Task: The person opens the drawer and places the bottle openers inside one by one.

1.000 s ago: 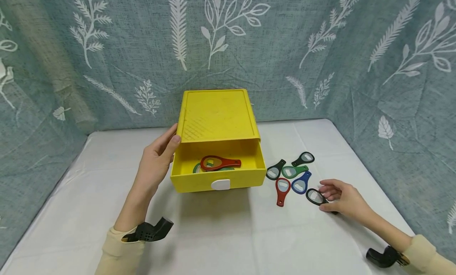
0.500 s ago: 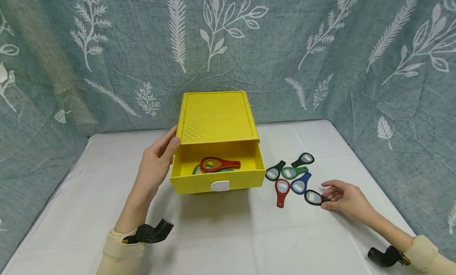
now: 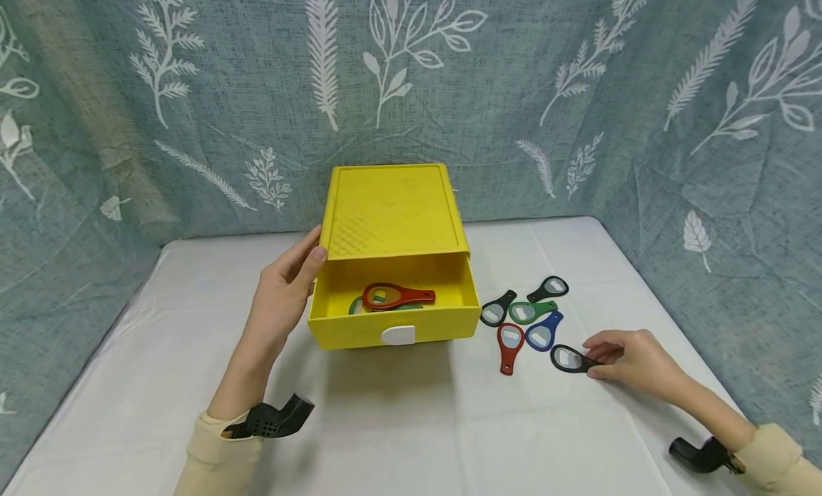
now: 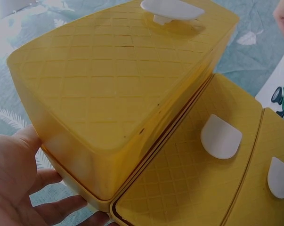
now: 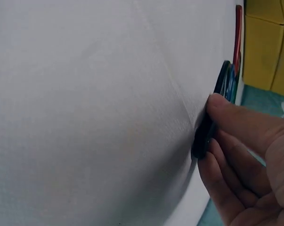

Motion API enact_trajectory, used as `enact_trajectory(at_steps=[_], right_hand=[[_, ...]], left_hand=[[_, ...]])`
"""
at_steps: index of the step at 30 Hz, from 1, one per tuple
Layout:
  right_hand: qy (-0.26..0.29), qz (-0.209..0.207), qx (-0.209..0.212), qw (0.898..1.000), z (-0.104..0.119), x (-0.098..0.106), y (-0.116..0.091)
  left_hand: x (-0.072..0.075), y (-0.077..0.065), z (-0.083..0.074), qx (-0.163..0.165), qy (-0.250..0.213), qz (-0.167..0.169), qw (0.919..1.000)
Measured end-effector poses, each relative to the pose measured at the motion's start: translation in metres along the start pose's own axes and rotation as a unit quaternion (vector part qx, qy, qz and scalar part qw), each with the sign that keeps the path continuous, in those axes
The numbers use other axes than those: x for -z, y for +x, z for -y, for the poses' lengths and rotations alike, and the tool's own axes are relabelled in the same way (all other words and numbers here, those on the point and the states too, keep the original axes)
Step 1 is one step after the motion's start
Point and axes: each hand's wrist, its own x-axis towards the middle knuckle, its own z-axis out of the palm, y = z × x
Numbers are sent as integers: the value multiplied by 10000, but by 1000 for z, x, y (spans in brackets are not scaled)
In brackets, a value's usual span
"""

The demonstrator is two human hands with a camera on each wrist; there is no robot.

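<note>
A yellow drawer cabinet (image 3: pixel 392 203) stands at the middle of the table, its top drawer (image 3: pixel 359 330) pulled out. Inside lie a red magnifying glass (image 3: pixel 411 296) and green ones partly under it. My left hand (image 3: pixel 279 296) rests along the cabinet's left side, thumb near the front top corner; in the left wrist view its fingers (image 4: pixel 61 207) lie against the side edge. On the right, my right hand (image 3: pixel 636 364) pinches the handle of a black magnifying glass (image 3: pixel 566 359) between thumb and fingertips, low over the cloth. The right wrist view shows that handle (image 5: pixel 203 136) edge-on.
Several other magnifying glasses lie close together right of the drawer: a red one (image 3: pixel 510 346), a blue one (image 3: pixel 543 333), a green one (image 3: pixel 531 310) and black ones (image 3: pixel 549 288). A white cloth (image 3: pixel 385 432) covers the table; a leaf-patterned curtain (image 3: pixel 257 89) hangs behind.
My right hand has drawn slightly to the right along the black magnifying glass's handle, which now shows more. The left hand, cabinet and drawer have stayed in place.
</note>
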Motion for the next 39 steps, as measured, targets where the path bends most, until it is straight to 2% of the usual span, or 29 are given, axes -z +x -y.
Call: enact_trajectory(at_steps=[5,12,19,31,39], right_hand=[[-127,100,359,9992,-4,-1,2],[-90,-172,433,9989,-4,-6,-1],[-296,-310,624,9971,-3,-7,-1],[-9,-329,410,9986,1,-6,-2],[-186,-570,933,9938,1,-7,1]], left_hand=[[1,1,1,26,13,16,10000],[0,0,0,28,-25,3,10000],[0,1,1,-18,-8,-48,10000],[1,2,2,-54,-6,-73,10000],[1,2,2,-17,6,-60,10000]])
